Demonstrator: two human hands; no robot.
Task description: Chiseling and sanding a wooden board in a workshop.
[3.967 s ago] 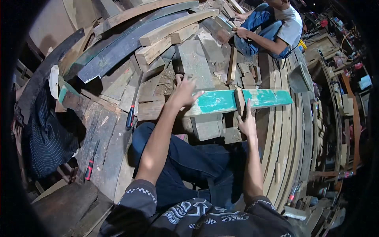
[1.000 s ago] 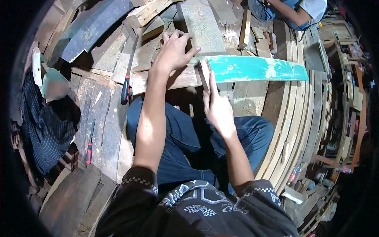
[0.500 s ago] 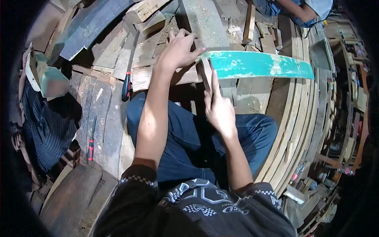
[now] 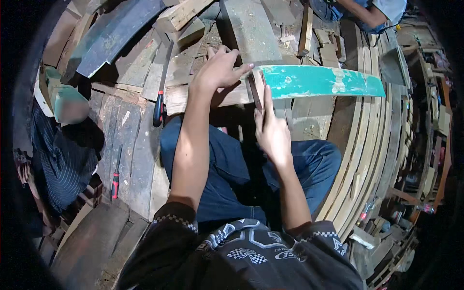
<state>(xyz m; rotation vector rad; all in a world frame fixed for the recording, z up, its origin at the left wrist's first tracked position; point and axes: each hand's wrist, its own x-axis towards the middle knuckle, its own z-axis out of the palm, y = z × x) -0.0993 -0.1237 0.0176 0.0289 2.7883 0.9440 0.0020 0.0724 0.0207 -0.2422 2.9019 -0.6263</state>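
A long curved board with worn green paint (image 4: 321, 81) lies crosswise in front of me. My right hand (image 4: 274, 135) is closed on a short, narrow wooden block (image 4: 258, 89) with a dark side, its index finger stretched along it. That block stands across the board's left end. My left hand (image 4: 220, 71) has its fingers bent but spread, over a pale wooden beam (image 4: 178, 99). Its thumb reaches to the top of the block beside the green paint. The left palm's underside is hidden, so its exact contact cannot be seen.
A long-bladed tool with a dark handle (image 4: 158, 110) lies left of the beam. Farther left is a red-and-black screwdriver (image 4: 115, 183). Long planks (image 4: 355, 159) run along my right. One person (image 4: 65, 154) sits at left, another (image 4: 362, 14) at far right.
My right hand and the wooden block have shifted slightly right along the green board. My left hand has moved a little with them. The view has also shifted slightly.
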